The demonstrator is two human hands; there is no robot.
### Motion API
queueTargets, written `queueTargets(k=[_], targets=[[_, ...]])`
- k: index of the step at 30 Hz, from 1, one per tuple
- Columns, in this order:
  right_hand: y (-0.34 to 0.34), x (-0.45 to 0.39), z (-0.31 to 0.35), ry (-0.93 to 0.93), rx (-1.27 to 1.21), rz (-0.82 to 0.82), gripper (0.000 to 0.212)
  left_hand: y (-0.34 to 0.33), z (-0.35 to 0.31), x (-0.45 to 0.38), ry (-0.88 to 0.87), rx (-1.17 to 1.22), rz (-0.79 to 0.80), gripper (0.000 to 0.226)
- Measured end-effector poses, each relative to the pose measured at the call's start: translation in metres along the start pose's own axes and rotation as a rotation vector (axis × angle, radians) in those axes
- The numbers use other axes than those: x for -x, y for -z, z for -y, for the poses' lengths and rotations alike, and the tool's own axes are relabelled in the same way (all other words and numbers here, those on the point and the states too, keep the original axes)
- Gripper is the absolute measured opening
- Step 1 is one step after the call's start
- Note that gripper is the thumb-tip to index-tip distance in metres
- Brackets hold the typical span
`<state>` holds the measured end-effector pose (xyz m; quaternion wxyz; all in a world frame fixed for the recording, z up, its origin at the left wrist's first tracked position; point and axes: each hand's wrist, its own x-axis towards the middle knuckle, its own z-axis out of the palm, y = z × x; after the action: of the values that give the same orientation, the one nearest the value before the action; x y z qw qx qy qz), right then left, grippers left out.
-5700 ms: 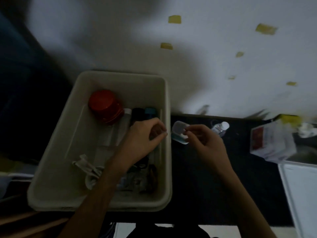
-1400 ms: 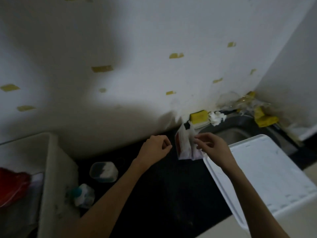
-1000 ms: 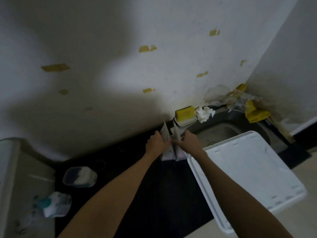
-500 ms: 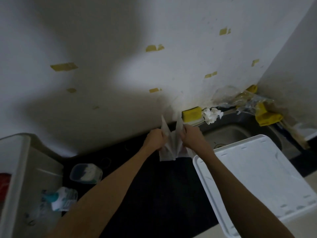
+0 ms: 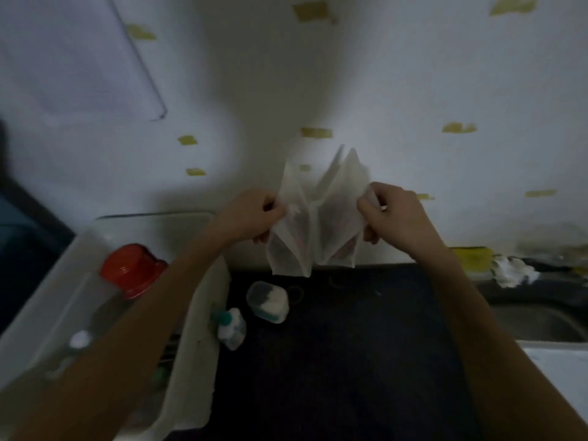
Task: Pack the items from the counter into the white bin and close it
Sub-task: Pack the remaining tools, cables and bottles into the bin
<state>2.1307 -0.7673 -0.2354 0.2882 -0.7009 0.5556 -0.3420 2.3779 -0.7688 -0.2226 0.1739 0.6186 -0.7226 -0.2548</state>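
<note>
A bunch of thin white paper packets hangs fanned out above the back of the dark counter. My left hand grips its left side and my right hand grips its right side. The white bin stands at the lower left, open, with a red-lidded jar and a clear bottle inside; my left forearm crosses over it. On the counter beside the bin lie a small clear tub and a small bottle with a teal cap.
The white wall with bits of yellow tape rises behind the counter. A sink sits at the right, with a yellow sponge and a white wad at its back edge. The corner of a white lid shows at right.
Both hands have lifted the packets off the counter by the sink and carried them left, spreading them apart. The view has swung left, so the bin is back in sight.
</note>
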Motion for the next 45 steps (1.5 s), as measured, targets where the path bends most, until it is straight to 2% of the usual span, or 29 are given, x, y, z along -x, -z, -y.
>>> queueTargets(k=[3, 8, 16, 21, 25, 27, 30, 33, 37, 45], targets=[[-0.04, -0.004, 0.05, 0.05, -0.035, 0.046, 0.017, 0.048, 0.037, 0.034, -0.001, -0.007, -0.064, 0.029], [-0.12, -0.01, 0.118, 0.099, -0.032, 0.13, 0.018, 0.111, 0.111, 0.081, 0.05, -0.024, -0.078, 0.029], [-0.242, -0.022, 0.175, 0.051, -0.021, 0.287, 0.018, 0.134, 0.24, 0.104, 0.136, -0.026, -0.124, 0.03], [-0.308, -0.032, 0.17, -0.006, 0.078, 0.352, 0.015, 0.107, 0.297, 0.092, 0.202, 0.002, -0.098, 0.029], [-0.353, -0.043, 0.143, -0.163, 0.236, 0.395, 0.028, 0.08, 0.32, 0.079, 0.207, -0.089, -0.08, 0.033], [-0.369, -0.044, 0.13, -0.137, 0.307, 0.414, 0.024, 0.067, 0.326, 0.074, 0.214, -0.139, -0.067, 0.031], [-0.388, -0.046, 0.116, -0.054, 0.382, 0.324, 0.017, 0.047, 0.333, 0.058, 0.231, -0.119, -0.04, 0.032], [-0.407, -0.051, 0.102, -0.081, 0.45, 0.32, 0.018, 0.032, 0.335, 0.044, 0.244, -0.088, -0.018, 0.036], [-0.426, -0.052, 0.085, -0.213, 0.447, 0.452, 0.012, 0.011, 0.34, 0.038, 0.225, -0.072, 0.086, 0.036], [-0.419, -0.049, 0.087, -0.23, 0.395, 0.479, 0.018, 0.005, 0.354, 0.042, 0.216, -0.054, 0.06, 0.04]])
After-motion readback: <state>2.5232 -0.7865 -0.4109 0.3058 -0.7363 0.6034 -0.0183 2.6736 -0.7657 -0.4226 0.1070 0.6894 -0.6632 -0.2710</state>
